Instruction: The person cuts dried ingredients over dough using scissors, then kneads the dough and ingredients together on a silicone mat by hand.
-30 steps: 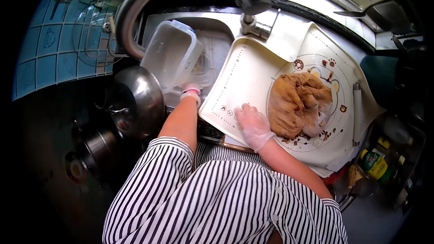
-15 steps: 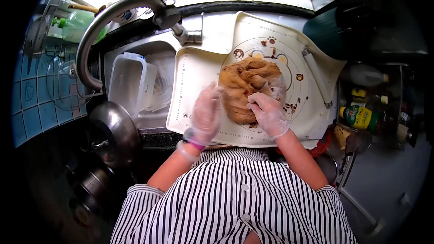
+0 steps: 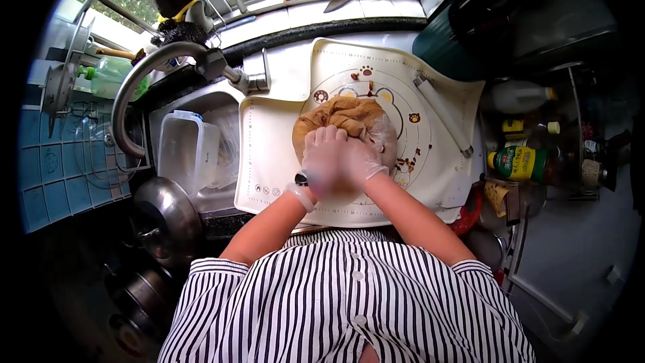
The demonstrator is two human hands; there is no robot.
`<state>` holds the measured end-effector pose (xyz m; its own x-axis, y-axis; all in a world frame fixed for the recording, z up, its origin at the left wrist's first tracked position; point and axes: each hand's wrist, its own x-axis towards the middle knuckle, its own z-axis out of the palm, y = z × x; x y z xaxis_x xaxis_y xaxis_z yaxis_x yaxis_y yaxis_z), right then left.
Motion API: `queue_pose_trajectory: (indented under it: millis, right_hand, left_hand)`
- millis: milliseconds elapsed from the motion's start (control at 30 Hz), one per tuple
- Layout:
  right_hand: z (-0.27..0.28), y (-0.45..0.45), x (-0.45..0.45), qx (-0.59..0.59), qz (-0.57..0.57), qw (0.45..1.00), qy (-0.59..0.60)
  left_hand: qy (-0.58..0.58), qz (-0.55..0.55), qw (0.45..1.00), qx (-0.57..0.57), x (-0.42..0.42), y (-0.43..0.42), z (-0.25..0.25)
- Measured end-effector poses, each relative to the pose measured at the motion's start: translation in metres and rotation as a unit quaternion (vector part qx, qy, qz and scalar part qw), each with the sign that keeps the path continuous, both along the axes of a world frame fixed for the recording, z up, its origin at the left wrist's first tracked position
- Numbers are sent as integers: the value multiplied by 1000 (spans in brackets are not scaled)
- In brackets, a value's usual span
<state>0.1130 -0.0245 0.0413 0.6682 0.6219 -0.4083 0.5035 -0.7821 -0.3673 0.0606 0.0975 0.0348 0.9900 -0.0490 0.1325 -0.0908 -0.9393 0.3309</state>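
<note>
A large lump of brown dough (image 3: 346, 117), folded on top and floury on its right side, lies on the cream mat (image 3: 269, 154). My left hand (image 3: 324, 158), in a clear glove, rests on the near side of the dough with its fingers lying flat. Beside it and touching it, my right hand (image 3: 363, 161), also gloved, presses on the dough; its fingers are blurred and partly hidden. Small dark bits (image 3: 406, 165) are scattered on the mat right of the dough. A white rolling pin (image 3: 443, 117) lies along the mat's right side.
Left of the mat is the sink (image 3: 232, 114) with a clear plastic container (image 3: 180, 151) in it, under a curved faucet (image 3: 127, 97). A metal pot or lid (image 3: 164, 215) is at the lower left. Bottles (image 3: 521, 163) stand at the right.
Both hands have come together on the near side of the dough; my left hand was over the sink container at first. The view has shifted, bringing the mat left.
</note>
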Motion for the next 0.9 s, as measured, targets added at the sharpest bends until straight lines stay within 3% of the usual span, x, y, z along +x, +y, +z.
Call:
queue_pose_trajectory:
  millis: [33, 67, 133, 167, 233, 300, 367, 433, 467, 500, 633, 700, 800, 900]
  right_hand:
    - [-3, -5, 0, 91, 47, 995, -14]
    - [-9, -19, 5, 91, 49, 995, -14]
    - [31, -31, 23, 220, -19, 975, 5]
    - [37, -33, 38, 220, -17, 975, 6]
    - [40, -30, 74, 204, -185, 958, -76]
    - [5, -26, 114, 225, -140, 942, -205]
    - [-38, -16, 149, 233, -116, 947, -191]
    - [-49, -4, 170, 243, -92, 950, -176]
    - [-49, 1, 175, 233, -91, 964, -94]
    - [-50, 3, 177, 220, -89, 971, -10]
    - [-56, -6, 174, 234, -68, 970, 15]
    - [-56, -15, 162, 295, -174, 935, 93]
    - [-3, -32, 108, 367, -150, 912, 104]
    - [-2, -45, 61, 388, -57, 920, 6]
  left_hand:
    - [84, 0, 993, -78, -2, 9, 12]
    - [84, 2, 993, -77, -2, 18, 6]
    - [-102, 29, 990, -96, -3, 34, -13]
    - [-89, 50, 995, -11, -6, 38, 11]
    - [-78, 59, 995, -17, 8, 41, 9]
    - [-79, 55, 994, -49, 26, 45, -14]
    - [-11, 30, 999, -40, 34, 52, -33]
    - [55, 62, 996, -22, 34, 46, -17]
    - [121, 89, 989, -7, 32, 42, -4]
    - [125, 92, 988, -6, 29, 37, 5]
    - [114, 149, 974, -124, 14, 19, 12]
    - [103, 157, 966, -176, 11, 17, 8]
    - [128, 156, 951, -234, 8, 18, 12]
    - [195, 185, 931, -248, 8, 11, 28]
